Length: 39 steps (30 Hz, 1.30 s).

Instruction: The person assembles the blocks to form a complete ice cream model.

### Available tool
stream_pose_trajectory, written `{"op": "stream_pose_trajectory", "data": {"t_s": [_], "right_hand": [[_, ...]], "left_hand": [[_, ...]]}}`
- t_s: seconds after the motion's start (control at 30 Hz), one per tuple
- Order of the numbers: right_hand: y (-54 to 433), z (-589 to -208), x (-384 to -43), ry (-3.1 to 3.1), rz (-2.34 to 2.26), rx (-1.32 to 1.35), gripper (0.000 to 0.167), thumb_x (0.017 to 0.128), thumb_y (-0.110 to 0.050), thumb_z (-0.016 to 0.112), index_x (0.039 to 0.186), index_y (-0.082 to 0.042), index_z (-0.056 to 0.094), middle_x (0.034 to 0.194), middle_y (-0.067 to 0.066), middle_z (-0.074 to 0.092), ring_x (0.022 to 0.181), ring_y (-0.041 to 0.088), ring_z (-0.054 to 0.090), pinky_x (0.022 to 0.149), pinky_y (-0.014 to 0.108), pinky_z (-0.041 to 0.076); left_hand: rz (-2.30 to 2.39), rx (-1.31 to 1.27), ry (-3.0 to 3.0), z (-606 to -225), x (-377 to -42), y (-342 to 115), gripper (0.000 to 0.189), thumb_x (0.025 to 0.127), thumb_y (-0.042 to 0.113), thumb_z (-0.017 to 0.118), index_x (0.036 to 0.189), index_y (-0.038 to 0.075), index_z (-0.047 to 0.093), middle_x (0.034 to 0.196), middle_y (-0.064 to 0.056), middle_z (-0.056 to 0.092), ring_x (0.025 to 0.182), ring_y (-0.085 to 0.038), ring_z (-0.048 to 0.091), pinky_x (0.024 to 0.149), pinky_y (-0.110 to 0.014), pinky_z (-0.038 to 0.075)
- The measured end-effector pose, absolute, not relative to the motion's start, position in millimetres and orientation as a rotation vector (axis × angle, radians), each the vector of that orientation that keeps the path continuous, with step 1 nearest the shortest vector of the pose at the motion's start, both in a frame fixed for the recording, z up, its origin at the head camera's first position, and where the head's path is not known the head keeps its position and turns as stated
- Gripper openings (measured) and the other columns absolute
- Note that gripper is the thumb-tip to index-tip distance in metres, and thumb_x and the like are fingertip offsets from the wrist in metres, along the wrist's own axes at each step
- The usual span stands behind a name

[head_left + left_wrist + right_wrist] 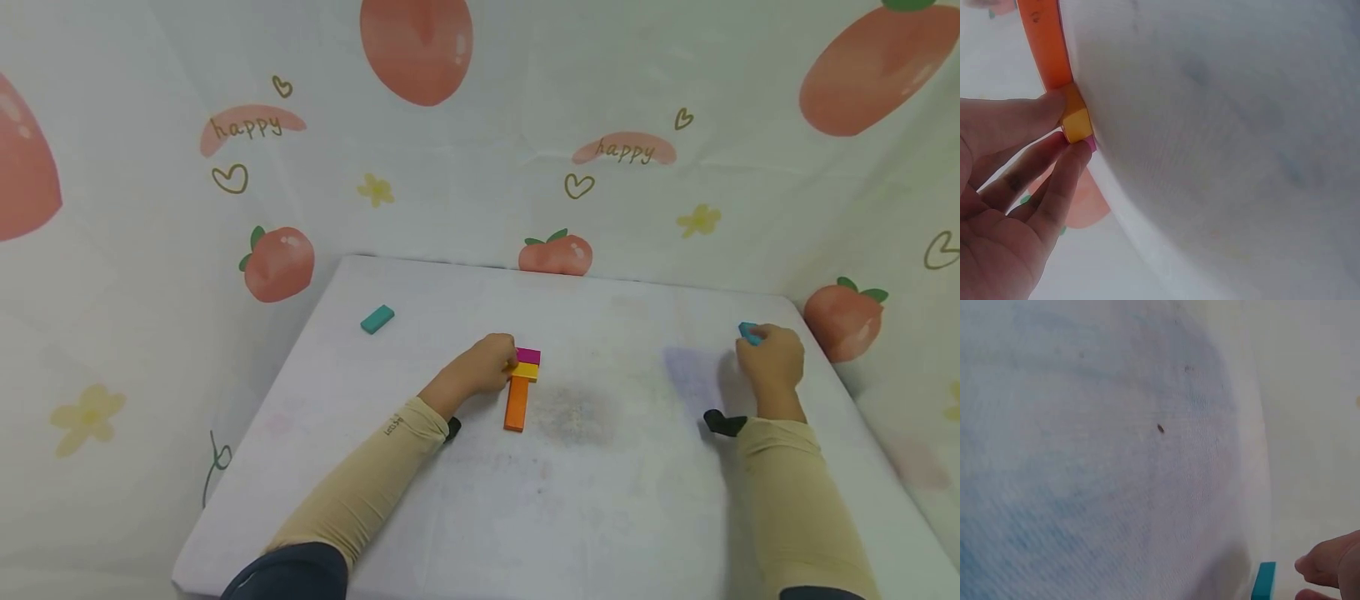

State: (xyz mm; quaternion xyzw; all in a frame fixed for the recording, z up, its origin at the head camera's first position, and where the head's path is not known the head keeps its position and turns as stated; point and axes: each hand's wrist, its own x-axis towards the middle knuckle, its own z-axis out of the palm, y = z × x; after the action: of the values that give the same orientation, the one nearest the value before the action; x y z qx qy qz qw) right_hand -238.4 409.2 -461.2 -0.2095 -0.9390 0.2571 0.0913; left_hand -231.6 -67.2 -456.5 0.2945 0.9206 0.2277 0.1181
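Observation:
In the left wrist view, my left hand [1016,187] pinches a yellow block [1077,124] between thumb and fingers. That block lies between a long orange block [516,404] on the near side and a magenta block [529,356] on the far side, seen from the head. My left hand [489,364] partly covers the yellow and magenta blocks. At the far right, my right hand [772,364] is at a blue block [748,332]. The right wrist view shows a gap between the visible fingertips and the blue block [1264,582]; its lower part is cut off, so contact is unclear.
A teal block [377,319] lies at the back left of the white tabletop [615,500]. Behind the table hangs a white cloth [480,183] printed with fruit. Black camera mounts stick out at both wrists.

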Motion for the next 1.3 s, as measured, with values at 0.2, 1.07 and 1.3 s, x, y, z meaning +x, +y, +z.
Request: {"op": "stream_pose_trajectory", "data": {"t_s": [0.2,1.07,1.3], "right_hand": [[414,-461,-238,-2.838,0.724,-0.714,0.055,0.097,-0.021,0.051,0.139,0.013,0.057,0.142,0.043,0.051,0.130,0.058,0.048,0.102,0.068,0.046],[426,-465,-240,-2.870,0.758,-0.724,0.052,0.095,-0.014,0.049,0.134,0.019,0.058,0.140,0.043,0.052,0.132,0.058,0.046,0.111,0.067,0.040],[429,-467,-240,-2.848,0.814,-0.726,0.052,0.095,-0.014,0.049,0.134,0.021,0.057,0.140,0.043,0.052,0.133,0.058,0.045,0.113,0.067,0.037]], "left_hand": [[0.649,0.883,2.702,-456,-232,-68,0.023,0.098,0.000,0.069,0.118,-0.006,0.077,0.116,-0.013,0.071,0.107,-0.024,0.066,0.103,-0.035,0.059],[0.644,0.888,2.710,-457,-232,-67,0.020,0.097,0.000,0.071,0.114,-0.006,0.079,0.111,-0.012,0.070,0.101,-0.022,0.065,0.099,-0.033,0.060],[0.663,0.880,2.696,-454,-232,-67,0.020,0.097,-0.001,0.070,0.115,-0.006,0.078,0.111,-0.013,0.071,0.102,-0.022,0.066,0.100,-0.034,0.060]]}}
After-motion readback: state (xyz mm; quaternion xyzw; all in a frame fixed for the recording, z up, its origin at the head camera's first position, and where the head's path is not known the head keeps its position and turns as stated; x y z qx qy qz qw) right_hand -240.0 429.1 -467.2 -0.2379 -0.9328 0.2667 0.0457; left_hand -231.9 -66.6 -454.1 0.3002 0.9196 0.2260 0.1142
